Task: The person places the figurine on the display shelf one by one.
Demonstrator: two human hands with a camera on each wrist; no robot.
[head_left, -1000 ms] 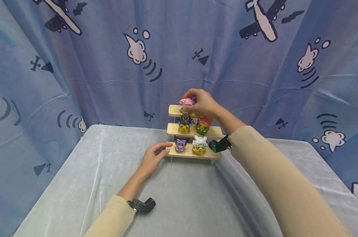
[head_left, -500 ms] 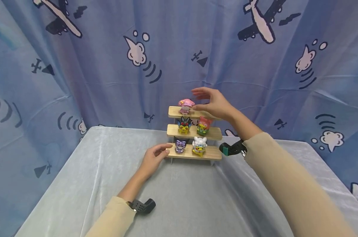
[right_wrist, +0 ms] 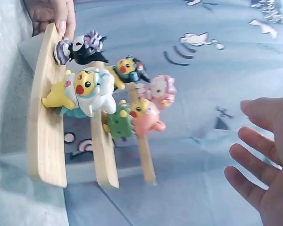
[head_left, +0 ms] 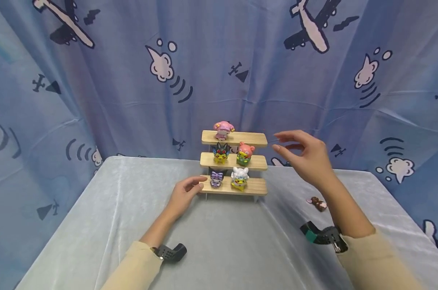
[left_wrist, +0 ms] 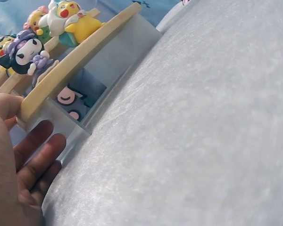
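Note:
A three-tier wooden display stand point(head_left: 256, 186) with clear supports stands on the table. My left hand point(head_left: 181, 197) pinches the left end of its lowest shelf, with the other fingers below, as the left wrist view shows. On that shelf sit a purple-and-black figurine point(head_left: 216, 179) and a white-hooded yellow figurine point(head_left: 239, 179). The middle shelf bears a black-eared yellow figurine point(head_left: 221, 153) and a pink-hooded figurine point(head_left: 245, 154) in green. A pink figurine point(head_left: 223, 131) occupies the top shelf's left end. To the right of the stand, my right hand point(head_left: 307, 159) hovers with fingers apart, holding nothing.
A small brown-and-pink figurine point(head_left: 317, 203) lies on the table's right side, close to my right forearm. Pale grey cloth covers the table point(head_left: 219, 241). Behind it hangs a blue patterned curtain point(head_left: 211, 72).
My right hand has let go of the pink figurine on the top shelf and moved right and down, away from the stand. The left hand keeps its hold.

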